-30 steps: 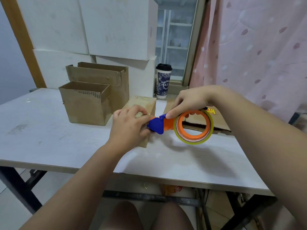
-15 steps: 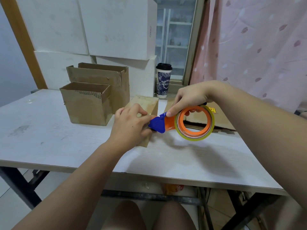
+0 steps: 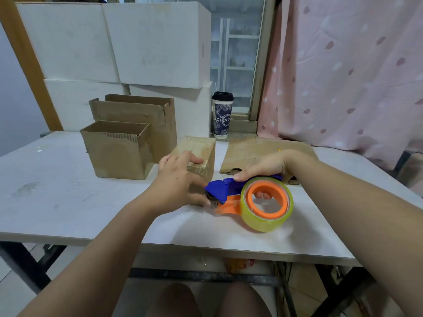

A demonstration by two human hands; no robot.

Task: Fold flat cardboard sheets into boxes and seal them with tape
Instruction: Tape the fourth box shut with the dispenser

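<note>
Left hand (image 3: 180,181) is clamped on the small box (image 3: 202,154), index finger hooked over its top edge, the other fingers and thumb curled against the near face; the box sits on the table (image 3: 68,191) right under that hold. Right hand (image 3: 267,167) is wrapped round the tape dispenser (image 3: 229,191), thumb laid along the blue top, fingertips (image 3: 263,195) showing through the orange core of the tape roll (image 3: 267,204). The dispenser's blue head sits just beside the left thumb, low against the box's near side; whether it touches the cardboard is lost in blur. The roll hangs on the far side of the right hand's grip from the box, just above the tabletop. Beyond the right hand lies a flat cardboard sheet (image 3: 258,149); outward from the left hand stand two open boxes (image 3: 116,152); past the small box, a lidded paper cup (image 3: 222,115) stands on the window ledge.
</note>
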